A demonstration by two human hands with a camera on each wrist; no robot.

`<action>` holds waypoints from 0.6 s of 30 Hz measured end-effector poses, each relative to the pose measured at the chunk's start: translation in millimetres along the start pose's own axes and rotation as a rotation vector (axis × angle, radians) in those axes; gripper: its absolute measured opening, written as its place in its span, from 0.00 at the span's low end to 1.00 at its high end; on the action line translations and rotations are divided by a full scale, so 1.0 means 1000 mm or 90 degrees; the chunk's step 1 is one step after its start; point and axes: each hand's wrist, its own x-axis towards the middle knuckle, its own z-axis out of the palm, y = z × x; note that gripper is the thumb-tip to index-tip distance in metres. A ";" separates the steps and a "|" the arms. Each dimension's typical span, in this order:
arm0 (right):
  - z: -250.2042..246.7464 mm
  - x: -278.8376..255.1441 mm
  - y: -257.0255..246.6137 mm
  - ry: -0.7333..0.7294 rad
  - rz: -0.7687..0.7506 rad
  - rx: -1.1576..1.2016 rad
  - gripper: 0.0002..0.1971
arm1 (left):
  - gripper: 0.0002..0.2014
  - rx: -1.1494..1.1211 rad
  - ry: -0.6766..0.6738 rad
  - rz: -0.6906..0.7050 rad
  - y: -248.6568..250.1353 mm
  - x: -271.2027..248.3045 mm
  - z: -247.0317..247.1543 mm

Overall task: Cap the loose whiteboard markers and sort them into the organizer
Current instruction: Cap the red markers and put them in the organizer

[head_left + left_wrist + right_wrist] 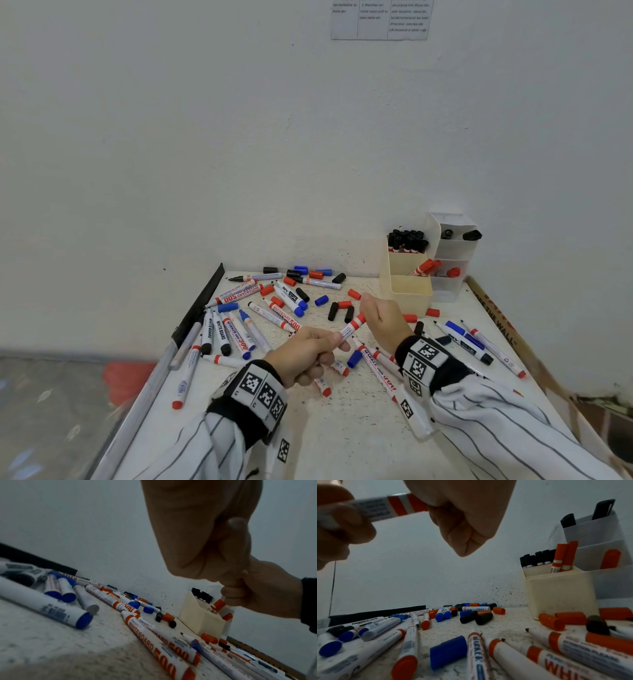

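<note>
Both hands hold one red whiteboard marker [352, 325] above the middle of the table. My left hand [308, 349] grips its white barrel. My right hand [380, 317] is curled round its red cap end [412, 503], which is hidden inside the fist. In the right wrist view the marker [385, 508] runs level between the two fists. The cream organizer [411, 301] stands at the back right, with black markers [407, 240] in its rear compartment and red markers [424, 267] in the middle one. Several uncapped markers [239, 334] and loose caps [321, 300] lie scattered on the table.
A white translucent organizer [448, 291] stands beside the cream one, against the wall. A black strip [202, 305] runs along the table's left edge. Printed cardboard [496, 318] borders the right edge. More markers [479, 342] lie just right of my right wrist.
</note>
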 end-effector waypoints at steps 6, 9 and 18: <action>-0.009 0.018 -0.006 -0.062 -0.053 -0.089 0.19 | 0.15 0.078 0.091 0.042 0.000 0.011 0.002; -0.026 0.031 -0.011 -0.049 -0.040 -0.105 0.12 | 0.21 0.239 0.207 0.039 -0.005 0.021 -0.003; -0.107 0.056 0.005 0.280 0.036 -0.080 0.09 | 0.13 0.433 0.270 -0.214 -0.033 0.043 -0.025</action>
